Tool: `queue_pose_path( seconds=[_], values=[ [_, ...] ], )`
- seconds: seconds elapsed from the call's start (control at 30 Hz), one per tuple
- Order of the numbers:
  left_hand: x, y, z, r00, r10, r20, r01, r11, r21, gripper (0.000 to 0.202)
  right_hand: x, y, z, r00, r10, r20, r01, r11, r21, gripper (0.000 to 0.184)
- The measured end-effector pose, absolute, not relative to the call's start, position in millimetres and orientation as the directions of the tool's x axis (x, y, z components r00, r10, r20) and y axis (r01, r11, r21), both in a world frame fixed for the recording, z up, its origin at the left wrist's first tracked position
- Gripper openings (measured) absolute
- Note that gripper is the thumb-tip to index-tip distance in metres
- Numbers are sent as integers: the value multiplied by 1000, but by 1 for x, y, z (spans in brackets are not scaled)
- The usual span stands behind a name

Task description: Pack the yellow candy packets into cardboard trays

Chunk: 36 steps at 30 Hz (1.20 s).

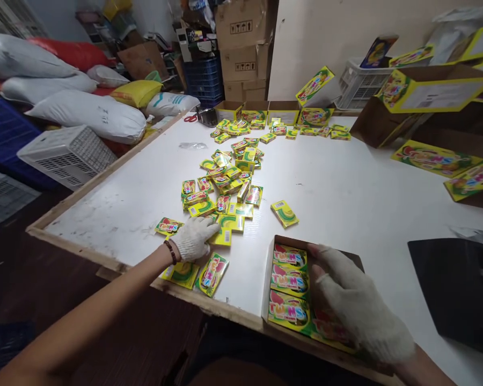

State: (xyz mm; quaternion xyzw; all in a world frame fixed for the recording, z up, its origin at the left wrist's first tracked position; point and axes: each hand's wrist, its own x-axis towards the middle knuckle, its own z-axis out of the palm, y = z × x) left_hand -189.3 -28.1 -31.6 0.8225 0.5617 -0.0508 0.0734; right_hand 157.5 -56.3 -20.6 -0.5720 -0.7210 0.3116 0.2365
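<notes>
My left hand (196, 237), in a white knitted glove with a dark bead bracelet at the wrist, reaches over the near end of a loose pile of small yellow-green TWINS packs (230, 222). Its fingers are stretched out and touch the packs. My right hand (352, 297), gloved with bare fingertips and slightly blurred, is inside an open cardboard box (269, 279) at the table's front edge. Thumb and fingers are apart there. Along the box's left side lie three TWINS packs (288, 277) in a column; another pack (332, 324) is partly hidden beneath my right hand.
A single pack (284, 213) lies beyond the box. Open display boxes (282, 113) line the table's back, with more boxes (434, 155) at right. Red scissors (190, 118) and a black object (451, 289) rest on the white table (116, 209). Sacks (92, 113) are stacked left.
</notes>
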Motion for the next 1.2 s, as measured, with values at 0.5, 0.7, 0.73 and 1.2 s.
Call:
queue_pose_path(
  seconds=[0.5, 0.7, 0.73, 1.2],
  values=[
    [-159, 23, -59, 323, 945, -57, 939, -312, 143, 29, 119, 1, 5, -464, 875, 135, 761, 473, -444, 33],
    [-161, 33, -67, 344, 937, -54, 908, -318, 273, 23, 95, 10, 1, -641, 723, 257, 604, 682, -412, 18],
    [-164, 34, -67, 335, 941, -50, 903, -306, 303, 24, 82, 14, -1, -673, 696, 253, 585, 709, -393, 18],
    [-139, -1, -96, -58, 987, 149, 806, -41, 590, 48, -13, 37, -35, -711, 676, -191, 703, 688, -179, 28]
  ],
)
